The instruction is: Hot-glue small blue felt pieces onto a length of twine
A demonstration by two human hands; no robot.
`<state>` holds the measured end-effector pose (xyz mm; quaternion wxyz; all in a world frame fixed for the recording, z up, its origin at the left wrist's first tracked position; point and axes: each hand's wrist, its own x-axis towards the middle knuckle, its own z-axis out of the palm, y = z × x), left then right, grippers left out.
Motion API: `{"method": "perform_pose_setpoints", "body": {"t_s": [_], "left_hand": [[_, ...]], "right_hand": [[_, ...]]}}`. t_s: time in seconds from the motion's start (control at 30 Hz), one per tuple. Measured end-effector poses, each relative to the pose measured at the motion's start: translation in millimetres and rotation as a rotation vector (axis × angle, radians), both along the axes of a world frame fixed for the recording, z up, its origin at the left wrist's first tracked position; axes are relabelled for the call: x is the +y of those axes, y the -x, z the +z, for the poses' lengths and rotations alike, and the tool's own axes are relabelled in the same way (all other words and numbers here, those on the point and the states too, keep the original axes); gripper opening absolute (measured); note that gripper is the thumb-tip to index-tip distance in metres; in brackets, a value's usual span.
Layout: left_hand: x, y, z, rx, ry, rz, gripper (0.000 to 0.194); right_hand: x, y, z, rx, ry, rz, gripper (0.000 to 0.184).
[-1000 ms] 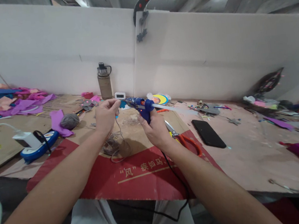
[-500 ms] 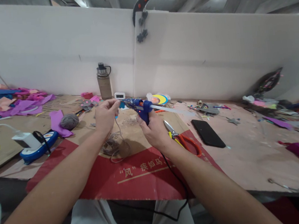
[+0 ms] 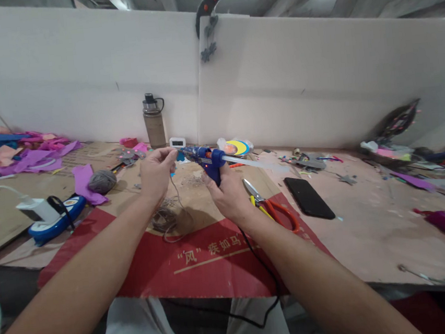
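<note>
My right hand point(image 3: 228, 190) is wrapped round the grip of a blue hot glue gun point(image 3: 213, 158), with a clear glue stick point(image 3: 245, 162) jutting from its back end. The gun's nozzle points left, close to my left fingertips. My left hand point(image 3: 158, 173) is closed in a pinch, and a thin grey cord point(image 3: 176, 190) hangs from it. Below, the cord runs to a loose coil point(image 3: 163, 220) on the cardboard. A small blue piece point(image 3: 181, 156) shows by the nozzle; whether my left fingers hold it I cannot tell.
Red-handled scissors point(image 3: 280, 214) and a black phone point(image 3: 309, 198) lie right of my hands. To the left are a grey yarn ball point(image 3: 103, 182) and a blue power strip point(image 3: 58, 225). A bottle point(image 3: 154, 123) stands by the white partition. The gun's black cable point(image 3: 270, 278) crosses the table edge.
Both hands hold almost the same pose. The view has shifted very slightly; the glue gun's nozzle stays by the left fingertips.
</note>
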<state>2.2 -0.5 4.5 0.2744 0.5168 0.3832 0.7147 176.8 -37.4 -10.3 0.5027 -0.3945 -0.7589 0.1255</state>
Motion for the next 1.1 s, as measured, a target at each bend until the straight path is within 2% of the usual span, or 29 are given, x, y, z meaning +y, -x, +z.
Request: {"method": "perform_pose_setpoints", "body": {"t_s": [0.4, 1.1], "left_hand": [[-0.7, 0.7, 0.3, -0.012, -0.006, -0.024, 0.008], [-1.7, 0.4, 1.3, 0.024, 0.006, -0.009, 0.009]], "right_hand": [[1.3, -1.3, 1.1, 0.050, -0.018, 0.026, 0.033], [-0.1, -1.6, 3.8, 0.059, 0.003, -0.002, 0.032]]}}
